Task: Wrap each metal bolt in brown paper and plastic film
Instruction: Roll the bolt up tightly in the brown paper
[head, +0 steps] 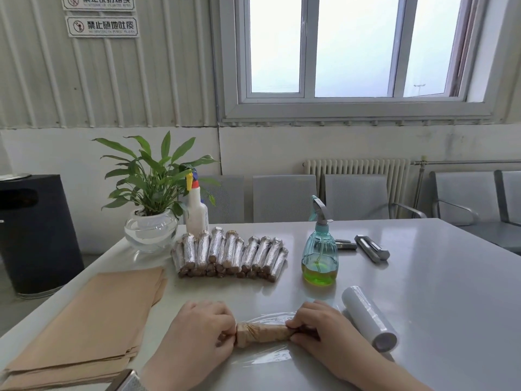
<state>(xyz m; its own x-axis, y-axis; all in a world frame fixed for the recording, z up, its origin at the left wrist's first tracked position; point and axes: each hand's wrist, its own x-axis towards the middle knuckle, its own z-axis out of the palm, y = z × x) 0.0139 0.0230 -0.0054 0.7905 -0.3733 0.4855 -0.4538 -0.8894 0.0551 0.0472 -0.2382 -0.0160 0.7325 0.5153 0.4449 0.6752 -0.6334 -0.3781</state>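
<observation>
Bolt (pixel 263 333) paper-wrapped, ends hidden inside both hands.

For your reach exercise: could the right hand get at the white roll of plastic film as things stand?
Probably yes: the white roll of plastic film lies just beside the right hand with bare table between, though that hand now holds the brown-paper-wrapped bolt.

View: head-worn wide-angle camera, the only one, so sharing nothing with a second view.
Position: sitting at the near edge of the grey table (pixel 423 277), above the hands.
Direction: facing forward and slightly down, across the table toward the window (pixel 352 52) and radiator (pixel 358 167).
Nearness: looking closely at the left hand (pixel 203 328) and right hand (pixel 315 325) at the bottom edge; far wall well apart.
Distortion: bending straight lines toward the frame edges.
</observation>
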